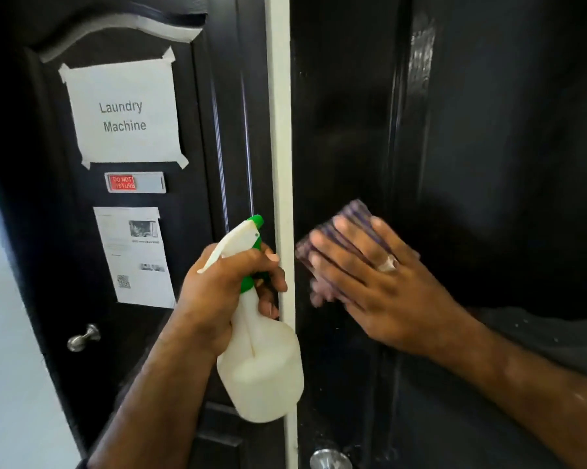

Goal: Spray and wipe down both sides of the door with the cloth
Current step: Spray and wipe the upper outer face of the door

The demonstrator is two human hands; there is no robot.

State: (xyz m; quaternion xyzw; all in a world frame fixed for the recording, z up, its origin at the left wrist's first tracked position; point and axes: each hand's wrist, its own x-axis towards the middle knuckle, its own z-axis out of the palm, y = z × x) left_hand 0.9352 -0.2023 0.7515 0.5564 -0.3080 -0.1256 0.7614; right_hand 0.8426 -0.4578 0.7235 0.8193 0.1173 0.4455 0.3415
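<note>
Head view: right hand [383, 282] presses the purple cloth [339, 238] flat-fingered against the black door [353, 130] — cloth blurred, half hidden. Left hand [224, 292] grips the spray bottle [261, 363] — knob [331, 460] cut off below.

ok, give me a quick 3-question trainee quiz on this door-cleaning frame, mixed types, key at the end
1. True or false: the right hand presses the cloth flat against the dark door.
2. Multiple choice: what does the left hand hold?
A. a door knob
B. the spray bottle
C. a paper sign
3. Fill in: the taped paper sign on the other door reads "Laundry ____".

Key
1. True; the fingers lie straight over the cloth.
2. B; the hand grips the bottle at its neck, below the green nozzle.
3. Machine
</note>
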